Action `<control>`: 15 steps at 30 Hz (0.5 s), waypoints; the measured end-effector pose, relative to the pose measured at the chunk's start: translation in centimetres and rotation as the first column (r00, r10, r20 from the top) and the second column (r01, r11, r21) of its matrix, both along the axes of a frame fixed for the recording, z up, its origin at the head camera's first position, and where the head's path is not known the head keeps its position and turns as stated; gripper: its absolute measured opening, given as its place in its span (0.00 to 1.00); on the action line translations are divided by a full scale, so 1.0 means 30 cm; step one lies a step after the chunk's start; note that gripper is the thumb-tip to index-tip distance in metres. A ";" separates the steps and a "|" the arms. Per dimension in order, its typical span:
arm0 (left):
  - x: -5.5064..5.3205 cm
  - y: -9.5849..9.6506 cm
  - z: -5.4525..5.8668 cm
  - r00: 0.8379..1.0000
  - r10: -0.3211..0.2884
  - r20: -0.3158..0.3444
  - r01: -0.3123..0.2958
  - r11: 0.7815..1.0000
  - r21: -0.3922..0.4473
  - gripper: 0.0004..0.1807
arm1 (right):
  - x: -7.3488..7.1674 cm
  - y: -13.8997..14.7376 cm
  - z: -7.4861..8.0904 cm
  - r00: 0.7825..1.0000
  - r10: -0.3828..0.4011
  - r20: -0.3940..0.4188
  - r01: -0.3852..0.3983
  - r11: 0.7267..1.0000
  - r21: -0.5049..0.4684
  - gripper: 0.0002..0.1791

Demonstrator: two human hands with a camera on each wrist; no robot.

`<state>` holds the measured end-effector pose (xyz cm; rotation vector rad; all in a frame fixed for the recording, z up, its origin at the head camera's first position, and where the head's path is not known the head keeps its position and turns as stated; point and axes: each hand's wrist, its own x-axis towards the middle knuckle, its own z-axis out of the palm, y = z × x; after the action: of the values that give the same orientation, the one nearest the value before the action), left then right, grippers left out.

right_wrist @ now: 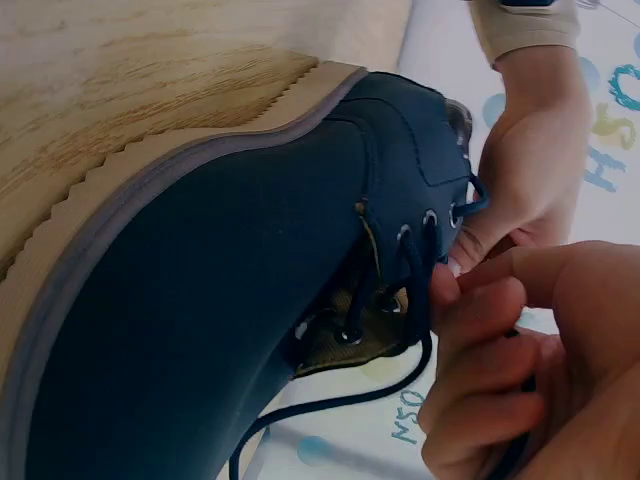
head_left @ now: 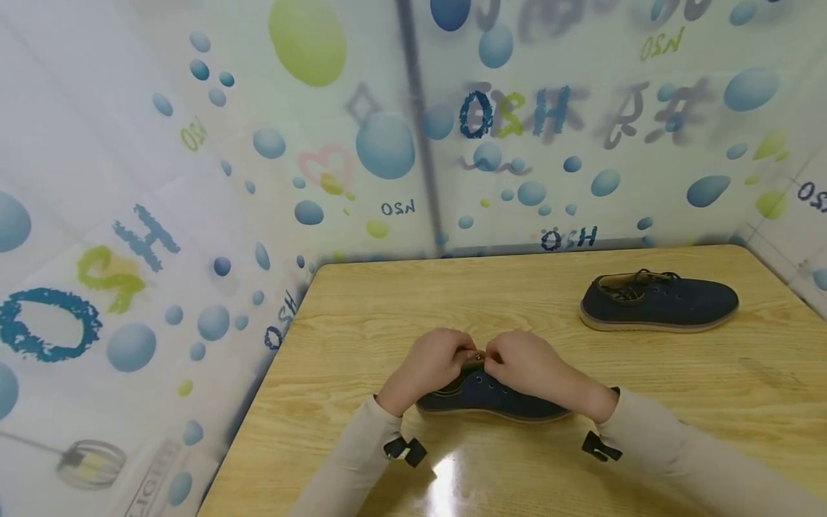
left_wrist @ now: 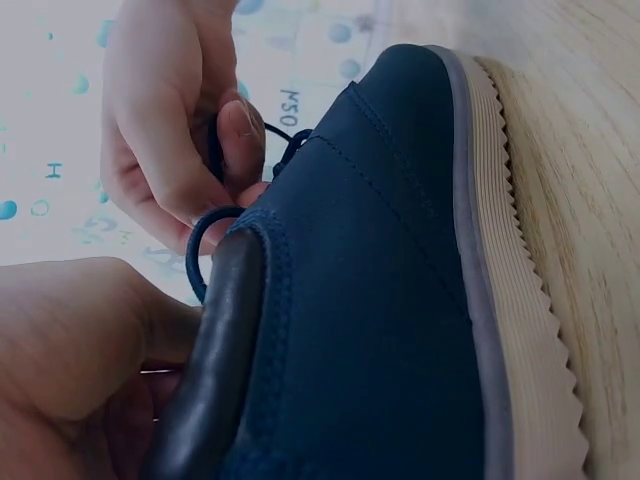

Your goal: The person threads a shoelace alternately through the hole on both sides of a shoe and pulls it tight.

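A dark blue lace-up shoe [head_left: 510, 402] with a tan sole sits upright on the table, its toe to the right. My right hand [head_left: 526, 362] is curled at the eyelets and pinches the dark shoelace [right_wrist: 335, 403], part of which runs through the palm. From the other side, my left hand [head_left: 439, 362] grips the shoe's upper beside the tongue, with bent fingers. Its fingertips are partly hidden by the padded collar [left_wrist: 215, 350] in the left wrist view. A loop of lace stands out at the top eyelet [right_wrist: 457, 215].
A second dark blue shoe [head_left: 659, 301], with its lace on top, rests at the back right of the wooden table [head_left: 388, 301]. Behind the table hangs a white sheet [head_left: 362, 93] printed with blue and green drops. Light glares off the tabletop near the front.
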<state>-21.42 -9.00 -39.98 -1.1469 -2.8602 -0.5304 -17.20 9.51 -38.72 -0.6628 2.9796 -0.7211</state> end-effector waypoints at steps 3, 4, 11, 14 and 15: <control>-0.001 0.001 -0.001 1.000 -0.010 -0.008 0.010 1.000 0.006 0.08 | 0.001 -0.014 -0.005 0.999 -0.026 -0.034 0.027 0.999 0.038 0.18; 0.000 0.001 0.000 1.000 -0.012 -0.008 0.012 1.000 0.009 0.08 | 0.002 -0.018 -0.004 0.998 -0.028 -0.048 0.030 0.998 0.050 0.19; 0.000 -0.001 -0.003 1.000 -0.017 -0.009 0.017 0.999 0.028 0.08 | 0.014 -0.038 -0.008 0.993 -0.030 -0.117 0.040 0.995 0.088 0.25; -0.001 -0.012 -0.007 1.000 -0.015 -0.003 0.015 0.999 0.043 0.08 | 0.020 -0.054 -0.020 0.983 -0.030 -0.180 0.052 0.992 0.117 0.25; -0.001 -0.018 -0.008 1.000 -0.012 0.001 0.012 0.999 0.048 0.08 | 0.022 -0.062 -0.025 0.976 -0.025 -0.218 0.055 0.990 0.133 0.26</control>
<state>-21.46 -9.54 -40.21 -1.1573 -2.8275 -0.5967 -16.55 7.65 -39.48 -0.7178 3.2106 -0.4655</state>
